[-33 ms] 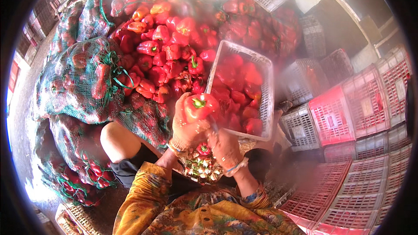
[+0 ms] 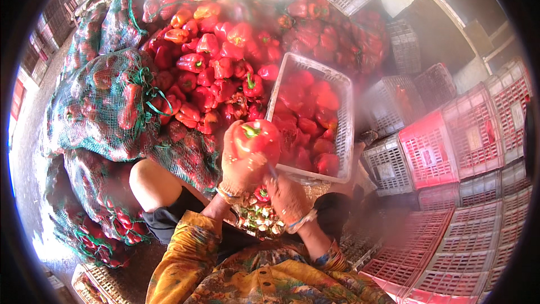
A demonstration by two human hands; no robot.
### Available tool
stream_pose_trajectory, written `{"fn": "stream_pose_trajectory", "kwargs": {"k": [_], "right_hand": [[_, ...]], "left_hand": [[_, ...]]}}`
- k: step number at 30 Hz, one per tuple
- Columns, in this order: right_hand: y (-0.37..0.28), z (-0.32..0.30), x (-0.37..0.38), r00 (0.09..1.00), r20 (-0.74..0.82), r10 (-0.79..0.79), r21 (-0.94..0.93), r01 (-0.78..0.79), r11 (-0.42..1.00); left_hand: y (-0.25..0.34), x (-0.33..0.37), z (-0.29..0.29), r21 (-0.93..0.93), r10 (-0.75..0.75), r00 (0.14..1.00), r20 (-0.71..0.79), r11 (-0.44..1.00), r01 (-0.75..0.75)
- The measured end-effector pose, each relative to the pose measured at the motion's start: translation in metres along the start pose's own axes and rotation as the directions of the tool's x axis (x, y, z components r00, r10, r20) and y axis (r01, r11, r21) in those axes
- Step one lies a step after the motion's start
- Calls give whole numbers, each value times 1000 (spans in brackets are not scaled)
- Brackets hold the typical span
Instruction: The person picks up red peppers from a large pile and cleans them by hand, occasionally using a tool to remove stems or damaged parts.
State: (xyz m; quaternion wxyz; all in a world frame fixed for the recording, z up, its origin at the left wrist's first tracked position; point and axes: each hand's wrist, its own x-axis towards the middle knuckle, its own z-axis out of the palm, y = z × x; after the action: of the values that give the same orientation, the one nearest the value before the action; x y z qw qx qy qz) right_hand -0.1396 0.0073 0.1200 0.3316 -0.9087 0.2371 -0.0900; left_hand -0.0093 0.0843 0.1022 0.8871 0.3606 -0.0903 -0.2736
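My left hand [image 2: 239, 168] grips a red bell pepper [image 2: 257, 137] with its green stem turned toward me, held up in front of my chest. Just below and to the right, my right hand [image 2: 288, 196] is closed around a small knife [image 2: 272, 170], whose thin blade points up at the underside of the pepper. In my lap under both hands lies a heap of cut stems and cores [image 2: 259, 218]. Both wrists wear bracelets.
A white plastic crate [image 2: 344, 135] filled with red peppers stands right behind my hands. A big pile of loose red peppers [image 2: 219, 67] lies beyond it. Green mesh sacks [image 2: 107, 101] of peppers lie on the left. Stacked pink and grey crates [image 2: 427, 152] fill the right.
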Motion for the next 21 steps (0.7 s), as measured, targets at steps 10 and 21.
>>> {"fn": "stream_pose_trajectory", "kwargs": {"k": [10,21], "right_hand": [[27,-35,11,936,-344,69,242,17,970],[58,-42,35,986,43,-161,477,121,870]], "left_hand": [[8,11,8,-14,-124,968,221,991,130],[-6,-12,-3,343,-474,830,294,863,371]]}}
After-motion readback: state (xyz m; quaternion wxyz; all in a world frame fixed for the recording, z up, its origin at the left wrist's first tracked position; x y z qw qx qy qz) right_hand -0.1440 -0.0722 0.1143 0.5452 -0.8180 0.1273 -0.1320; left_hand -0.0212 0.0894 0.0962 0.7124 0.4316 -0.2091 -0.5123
